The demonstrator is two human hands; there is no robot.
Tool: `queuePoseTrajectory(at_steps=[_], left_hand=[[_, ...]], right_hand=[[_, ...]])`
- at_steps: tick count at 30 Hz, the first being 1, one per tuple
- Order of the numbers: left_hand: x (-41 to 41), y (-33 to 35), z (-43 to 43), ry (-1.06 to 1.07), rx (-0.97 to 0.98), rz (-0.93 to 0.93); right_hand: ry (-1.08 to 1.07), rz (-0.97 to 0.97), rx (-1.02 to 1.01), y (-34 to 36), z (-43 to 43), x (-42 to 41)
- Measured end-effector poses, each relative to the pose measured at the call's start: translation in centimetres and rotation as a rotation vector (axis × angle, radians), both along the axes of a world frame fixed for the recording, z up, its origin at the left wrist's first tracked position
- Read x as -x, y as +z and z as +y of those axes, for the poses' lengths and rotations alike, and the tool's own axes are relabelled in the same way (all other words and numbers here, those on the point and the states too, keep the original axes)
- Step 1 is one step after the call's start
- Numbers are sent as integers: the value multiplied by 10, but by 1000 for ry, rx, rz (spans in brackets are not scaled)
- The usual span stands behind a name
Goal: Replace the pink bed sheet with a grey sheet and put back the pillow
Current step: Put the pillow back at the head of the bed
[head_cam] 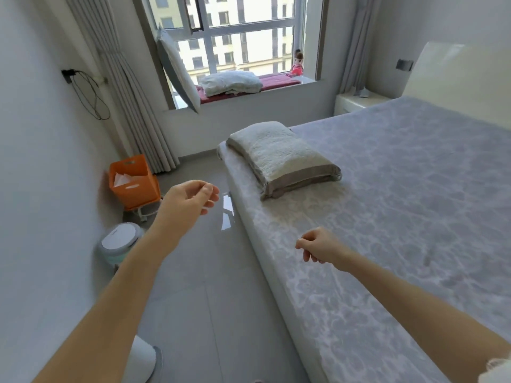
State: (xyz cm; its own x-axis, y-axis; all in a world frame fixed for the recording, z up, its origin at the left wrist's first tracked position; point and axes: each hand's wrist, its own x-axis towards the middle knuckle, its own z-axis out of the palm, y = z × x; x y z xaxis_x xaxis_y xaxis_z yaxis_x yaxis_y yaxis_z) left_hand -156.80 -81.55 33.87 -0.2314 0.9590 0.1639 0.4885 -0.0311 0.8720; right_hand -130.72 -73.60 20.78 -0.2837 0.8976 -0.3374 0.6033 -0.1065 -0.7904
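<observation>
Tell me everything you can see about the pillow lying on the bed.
The pillow is cream with a nubbly, fleecy-looking top and a grey-brown band along its near edge. It lies flat on the grey patterned sheet, near that sheet's far left corner. Nothing else touches it.

An orange bin (134, 181) stands against the wall (41, 139) beside a curtain (130, 87), and a doll (298, 63) sits on the windowsill (307, 81).
</observation>
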Motion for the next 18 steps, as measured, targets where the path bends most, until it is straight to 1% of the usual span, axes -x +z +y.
queuePoseTrajectory(at_steps=[5, 10, 15, 18], left_hand=[[53, -3, 137, -85, 30, -34], [98, -13, 263, -125, 81, -57], [138, -37, 403, -202, 166, -92], [158, -59, 499, -268, 197, -76]], right_hand=[[-138, 41, 35, -19, 103, 53], [-289, 83, 34, -22, 207, 102], [-396, 90, 51, -38, 316, 143], [-503, 65, 45, -53, 390, 158]])
